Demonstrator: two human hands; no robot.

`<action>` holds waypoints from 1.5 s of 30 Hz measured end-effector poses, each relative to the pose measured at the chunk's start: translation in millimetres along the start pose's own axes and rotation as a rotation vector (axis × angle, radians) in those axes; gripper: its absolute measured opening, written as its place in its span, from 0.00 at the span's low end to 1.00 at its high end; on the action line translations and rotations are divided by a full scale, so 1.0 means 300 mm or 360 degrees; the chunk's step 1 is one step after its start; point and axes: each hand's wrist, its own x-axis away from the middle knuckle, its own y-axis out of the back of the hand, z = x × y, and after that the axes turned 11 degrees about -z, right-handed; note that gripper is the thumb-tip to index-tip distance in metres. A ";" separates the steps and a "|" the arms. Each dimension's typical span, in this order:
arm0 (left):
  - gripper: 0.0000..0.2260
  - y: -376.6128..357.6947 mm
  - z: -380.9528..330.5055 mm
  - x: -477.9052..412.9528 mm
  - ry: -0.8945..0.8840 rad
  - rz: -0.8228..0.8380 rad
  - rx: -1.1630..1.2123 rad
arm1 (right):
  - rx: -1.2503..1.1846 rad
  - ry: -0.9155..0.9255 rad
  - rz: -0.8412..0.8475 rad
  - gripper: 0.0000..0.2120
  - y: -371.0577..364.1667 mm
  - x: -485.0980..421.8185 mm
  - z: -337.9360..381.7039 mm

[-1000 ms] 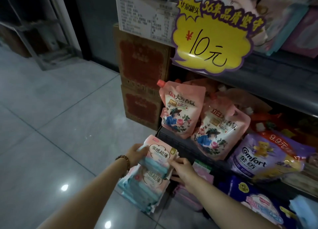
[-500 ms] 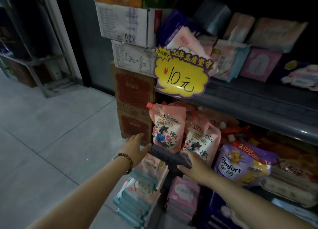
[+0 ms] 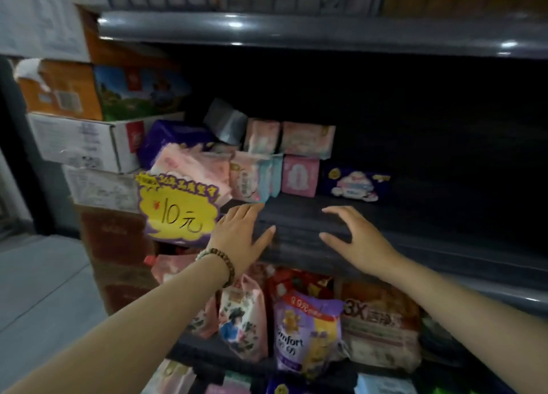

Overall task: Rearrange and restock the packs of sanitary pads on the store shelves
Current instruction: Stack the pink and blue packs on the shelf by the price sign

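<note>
Both hands at the middle shelf, holding nothing. The left hand (image 3: 240, 233), with a beaded bracelet (image 3: 221, 260) at the wrist, and the right hand (image 3: 355, 239) are spread wide over the front edge of the dark shelf (image 3: 296, 215). The packs of pads (image 3: 299, 175) stand at its back left, beyond the fingertips, beside a yellow price sign (image 3: 178, 208). Pouches (image 3: 241, 316) fill the level below.

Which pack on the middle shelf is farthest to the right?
The dark blue pack with the white and pink picture. It ends the row, just right of the square pink pack.
</note>
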 end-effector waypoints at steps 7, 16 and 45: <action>0.29 -0.180 -0.173 -0.229 -0.0013 0.0221 -0.0023 | -0.0133 -0.0463 -0.0306 0.29 0.147 -0.102 -0.301; 0.34 -0.431 -0.262 -0.514 0.0131 0.0300 0.0099 | -0.0543 -0.0836 -0.0626 0.39 0.084 -0.365 -0.572; 0.39 -0.291 -0.327 -0.461 0.0629 0.0250 0.1055 | -0.1571 -0.1063 -0.0679 0.15 0.221 -0.224 -0.398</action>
